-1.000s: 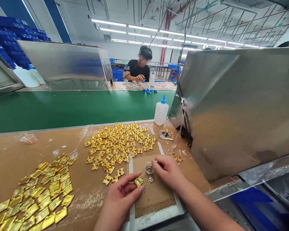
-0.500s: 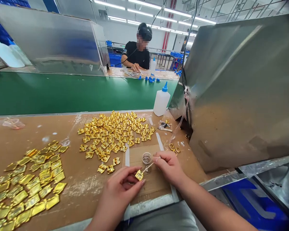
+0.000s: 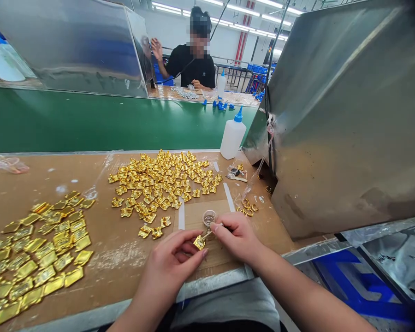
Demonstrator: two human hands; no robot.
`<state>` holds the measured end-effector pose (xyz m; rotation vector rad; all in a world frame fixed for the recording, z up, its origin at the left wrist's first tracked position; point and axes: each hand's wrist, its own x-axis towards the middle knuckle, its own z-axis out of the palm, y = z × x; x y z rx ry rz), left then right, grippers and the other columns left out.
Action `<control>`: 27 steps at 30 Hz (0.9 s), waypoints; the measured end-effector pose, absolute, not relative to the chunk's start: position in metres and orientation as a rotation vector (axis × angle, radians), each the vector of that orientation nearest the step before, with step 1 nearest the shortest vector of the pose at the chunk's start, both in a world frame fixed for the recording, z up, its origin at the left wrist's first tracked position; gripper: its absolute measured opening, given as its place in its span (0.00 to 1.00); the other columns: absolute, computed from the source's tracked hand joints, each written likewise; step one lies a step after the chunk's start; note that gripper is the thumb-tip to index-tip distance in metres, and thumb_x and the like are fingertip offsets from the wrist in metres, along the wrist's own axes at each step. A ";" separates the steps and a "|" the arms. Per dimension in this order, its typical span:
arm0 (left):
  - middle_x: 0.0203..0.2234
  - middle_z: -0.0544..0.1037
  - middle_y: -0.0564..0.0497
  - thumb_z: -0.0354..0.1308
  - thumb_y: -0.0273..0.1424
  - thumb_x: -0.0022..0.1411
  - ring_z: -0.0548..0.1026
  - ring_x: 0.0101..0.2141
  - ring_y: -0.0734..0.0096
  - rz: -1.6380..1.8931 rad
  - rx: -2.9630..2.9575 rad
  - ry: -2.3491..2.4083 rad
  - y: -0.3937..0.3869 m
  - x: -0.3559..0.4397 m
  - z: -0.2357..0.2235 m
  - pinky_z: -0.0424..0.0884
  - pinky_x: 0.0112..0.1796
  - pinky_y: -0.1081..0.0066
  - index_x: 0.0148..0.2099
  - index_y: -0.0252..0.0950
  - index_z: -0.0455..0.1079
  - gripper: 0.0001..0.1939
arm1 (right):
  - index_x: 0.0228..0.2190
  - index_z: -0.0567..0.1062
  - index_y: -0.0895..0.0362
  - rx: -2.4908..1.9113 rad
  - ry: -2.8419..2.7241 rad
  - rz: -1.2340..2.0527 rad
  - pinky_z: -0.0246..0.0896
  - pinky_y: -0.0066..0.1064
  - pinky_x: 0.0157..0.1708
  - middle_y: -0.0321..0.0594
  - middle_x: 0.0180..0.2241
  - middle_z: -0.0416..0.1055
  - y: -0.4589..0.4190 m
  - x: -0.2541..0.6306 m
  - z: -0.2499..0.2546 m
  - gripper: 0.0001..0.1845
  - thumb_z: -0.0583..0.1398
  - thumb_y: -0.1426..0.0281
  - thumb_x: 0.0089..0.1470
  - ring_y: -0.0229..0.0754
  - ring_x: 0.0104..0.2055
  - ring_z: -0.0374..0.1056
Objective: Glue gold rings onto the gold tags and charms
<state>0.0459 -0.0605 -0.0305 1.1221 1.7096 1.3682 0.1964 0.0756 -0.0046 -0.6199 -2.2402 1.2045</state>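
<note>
Left hand (image 3: 174, 263) is clamping one small gold-coloured metal piece (image 3: 199, 242) between thumb and index fingertips, other fingers curling in behind; right hand (image 3: 237, 235) is pinching a thin pale stick (image 3: 209, 233), thumb and index closing on its shaft, remaining fingers folding under. Stick is slanting down from the right fingertips toward the left ones, far end meeting the piece's upper face; whether it's pressing or just hovering, can't tell. Reads as both hands working on the one piece, left steadying, right guiding the stick; piece is sitting tilted in the grip, above the cardboard pad (image 3: 202, 208).

Small clear round cup (image 3: 209, 217) is sitting just beyond the right fingertips; its contents are looking clear, can't tell what they are. Three loose gold-coloured pieces (image 3: 157, 232) are lying beyond and left of the left fingers; a dense heap of similar pieces (image 3: 159, 175) is spreading farther out; flatter gold-coloured plates (image 3: 48, 258) are lying well left of the left hand. Gold-coloured rings (image 3: 249, 212) are lying beyond and right of the right fingers; the squeeze bottle with a blue nozzle (image 3: 233, 138) is standing upright farther beyond them. Across the green belt (image 3: 90, 120), well apart from the fingers, a co-worker (image 3: 193, 67) is sitting, one hand raised.
</note>
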 end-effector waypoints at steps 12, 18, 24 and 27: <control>0.32 0.81 0.52 0.69 0.32 0.58 0.80 0.27 0.71 1.369 1.117 1.716 -0.061 0.047 -0.027 0.79 0.27 0.75 0.47 0.41 0.82 0.13 | 0.18 0.56 0.55 -0.524 -2.230 1.129 0.42 0.28 0.24 0.28 0.17 0.50 0.078 0.199 -0.012 0.23 0.58 0.68 0.61 0.32 0.21 0.49; 0.31 0.81 0.52 0.70 0.33 0.57 0.80 0.27 0.71 1.362 1.108 1.710 -0.060 0.048 -0.026 0.79 0.27 0.75 0.47 0.42 0.83 0.14 | 0.18 0.58 0.56 -0.501 -2.218 1.138 0.43 0.27 0.25 0.28 0.18 0.52 0.076 0.198 -0.010 0.22 0.57 0.68 0.62 0.32 0.21 0.50; 0.30 0.82 0.52 0.70 0.34 0.57 0.80 0.27 0.70 1.336 1.107 1.720 -0.063 0.048 -0.025 0.79 0.27 0.74 0.48 0.42 0.83 0.14 | 0.18 0.57 0.55 -0.508 -2.224 1.143 0.44 0.28 0.26 0.28 0.18 0.51 0.076 0.198 -0.009 0.23 0.57 0.68 0.63 0.33 0.22 0.50; 0.30 0.82 0.52 0.70 0.34 0.57 0.80 0.26 0.70 1.346 1.109 1.723 -0.063 0.048 -0.026 0.78 0.27 0.75 0.47 0.42 0.83 0.14 | 0.18 0.56 0.55 -0.501 -2.221 1.124 0.43 0.28 0.25 0.28 0.18 0.51 0.077 0.199 -0.011 0.23 0.57 0.68 0.62 0.33 0.22 0.49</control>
